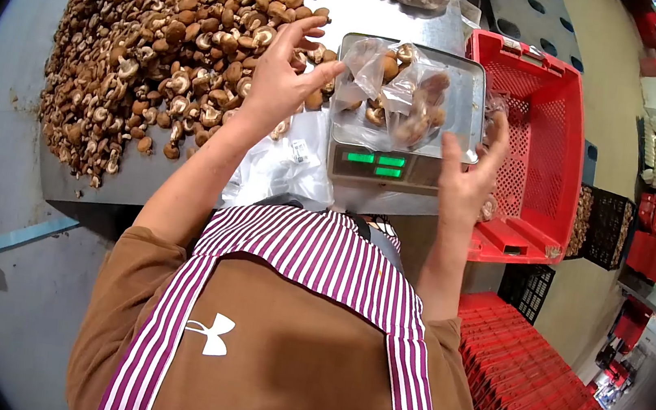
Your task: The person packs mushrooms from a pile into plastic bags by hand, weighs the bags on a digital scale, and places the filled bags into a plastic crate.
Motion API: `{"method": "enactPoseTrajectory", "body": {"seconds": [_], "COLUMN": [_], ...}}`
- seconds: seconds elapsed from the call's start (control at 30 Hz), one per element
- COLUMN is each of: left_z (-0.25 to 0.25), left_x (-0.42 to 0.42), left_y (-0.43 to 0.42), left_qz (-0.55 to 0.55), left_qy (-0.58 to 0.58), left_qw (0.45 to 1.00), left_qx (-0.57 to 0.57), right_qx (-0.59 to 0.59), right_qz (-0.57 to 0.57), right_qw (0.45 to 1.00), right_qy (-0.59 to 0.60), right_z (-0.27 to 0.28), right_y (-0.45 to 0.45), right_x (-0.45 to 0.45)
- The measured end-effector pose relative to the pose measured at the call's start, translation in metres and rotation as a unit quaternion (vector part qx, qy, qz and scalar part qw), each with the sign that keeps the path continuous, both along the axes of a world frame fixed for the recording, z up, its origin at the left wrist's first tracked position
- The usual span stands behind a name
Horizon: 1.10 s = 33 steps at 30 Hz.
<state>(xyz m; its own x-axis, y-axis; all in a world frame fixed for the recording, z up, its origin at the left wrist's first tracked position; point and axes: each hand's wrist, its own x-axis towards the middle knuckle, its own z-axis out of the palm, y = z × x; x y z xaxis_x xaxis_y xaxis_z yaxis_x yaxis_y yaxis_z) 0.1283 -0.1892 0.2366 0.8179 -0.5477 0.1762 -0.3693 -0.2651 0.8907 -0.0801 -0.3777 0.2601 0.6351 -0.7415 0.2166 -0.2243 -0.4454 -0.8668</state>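
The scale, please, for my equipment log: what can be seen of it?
The scale stands on a shiny table: rectangular, metallic-looking pan with raised rim, three green displays lit facing the person, digits illegible. A clear bag of mushrooms lies on it. Left hand and right hand flank it; contact is unclear.

The scale (465,111) has a smooth, shiny metal pan; the bag (399,107) is thin, glossy clear plastic; the striped apron (313,256) is matt cloth.
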Motion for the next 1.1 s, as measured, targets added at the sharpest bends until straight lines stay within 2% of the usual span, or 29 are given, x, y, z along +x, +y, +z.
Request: {"method": "enactPoseTrajectory", "body": {"seconds": [0.07,0.13,0.17,0.2,0.27,0.33,0.4,0.53,0.57,0.67,0.7,0.77,0.8,0.87,0.93,1.0,1.07,1.1], "left_z": [-0.011,-0.014,-0.013,-0.005,-0.029,-0.037,-0.049,-0.052,-0.059,-0.086,-0.096,-0.124,-0.112,-0.151,-0.141,-0.147,-0.15,-0.148], "left_x": [-0.006,-0.015,-0.023,-0.031,-0.034,-0.034,-0.029,-0.039,-0.043,-0.055,-0.054,-0.044,-0.04,-0.02,-0.009,0.003,0.008,0.01], "left_y": [0.001,0.0,-0.004,-0.008,-0.015,-0.02,-0.015,0.005,0.012,0.05,0.067,0.103,0.117,0.158,0.182,0.205,0.215,0.218], "left_qz": [0.002,0.002,-0.005,-0.013,-0.015,-0.002,0.019,0.013,0.011,0.03,0.052,0.109,0.161,0.248,0.329,0.365,0.376,0.357], "left_qy": [0.024,0.059,0.065,0.007,-0.119,-0.141,-0.167,-0.133,-0.101,-0.041,-0.041,-0.017,0.003,0.044,0.026,0.019,0.007,0.025], "left_qw": [1.0,0.996,0.995,0.993,0.984,0.979,0.977,0.988,0.993,0.995,0.992,0.977,0.961,0.953,0.929,0.913,0.911,0.909], "left_qx": [0.003,0.061,0.077,0.119,0.133,0.144,0.13,0.081,0.062,0.082,0.112,0.183,0.226,0.169,0.167,0.181,0.17,0.212], "right_qx": [-0.101,-0.121,-0.183,-0.244,-0.26,-0.287,-0.295,-0.185,-0.189,-0.026,-0.025,0.081,0.081,0.238,0.229,0.199,0.163,0.157], "right_qz": [0.016,0.026,0.046,0.065,0.08,0.058,0.035,-0.015,-0.016,-0.011,-0.004,0.0,0.007,-0.057,-0.04,-0.003,0.006,-0.004], "right_qw": [0.995,0.991,0.981,0.965,0.957,0.945,0.953,0.982,0.979,0.999,0.999,0.996,0.995,0.967,0.97,0.976,0.984,0.985], "right_qy": [0.012,0.044,0.055,0.064,0.098,0.143,0.056,0.046,0.071,0.043,0.041,0.049,0.049,-0.063,-0.069,-0.083,-0.077,-0.065], "right_z": [-0.014,-0.015,-0.018,-0.021,-0.033,-0.051,-0.062,-0.063,-0.075,-0.087,-0.087,-0.086,-0.085,-0.08,-0.063,-0.06,-0.059,-0.059], "right_y": [0.004,0.012,0.017,0.023,0.029,0.027,0.004,-0.017,-0.028,-0.031,-0.029,-0.026,-0.024,-0.015,-0.004,-0.007,-0.008,-0.01], "right_x": [0.012,0.024,0.031,0.039,0.046,0.052,0.048,0.027,0.018,0.006,0.002,-0.005,-0.005,-0.004,0.002,0.002,0.004,0.005]}}
